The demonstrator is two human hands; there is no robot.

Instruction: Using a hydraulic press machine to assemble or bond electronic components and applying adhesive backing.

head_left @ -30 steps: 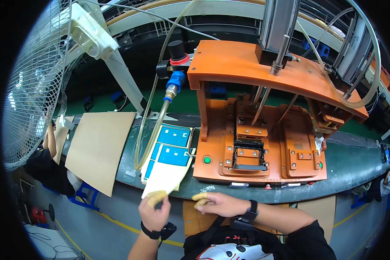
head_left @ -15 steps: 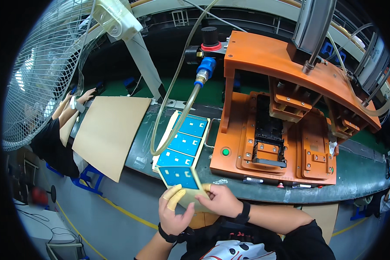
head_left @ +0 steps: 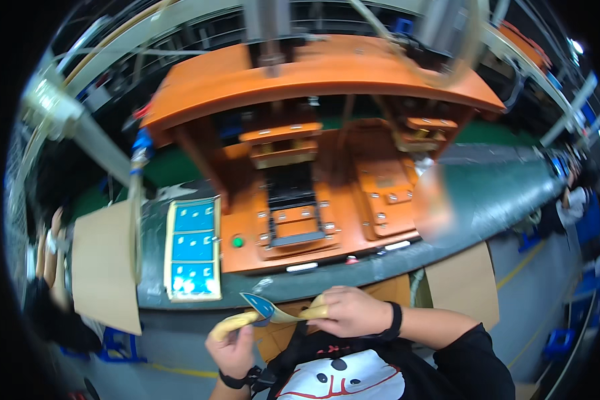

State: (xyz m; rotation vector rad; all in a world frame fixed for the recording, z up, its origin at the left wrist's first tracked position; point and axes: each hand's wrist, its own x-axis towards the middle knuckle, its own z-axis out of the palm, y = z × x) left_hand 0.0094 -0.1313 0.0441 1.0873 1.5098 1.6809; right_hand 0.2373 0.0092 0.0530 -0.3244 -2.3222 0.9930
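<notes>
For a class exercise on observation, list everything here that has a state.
Blue-and-cream sheet: curled, in the grip of right hand
Left hand: at its edge, hold unclear
Three-panel blue sheet: flat on bench
Left press head: apparently raised
Black frame: on orange fixture
Green button: lighting unclear

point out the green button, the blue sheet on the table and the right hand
green button point(head_left: 238, 242): head view, middle of its face
blue sheet point(head_left: 193, 249): head view, its middle panel
right hand point(head_left: 355, 313): head view, back of the hand
</notes>
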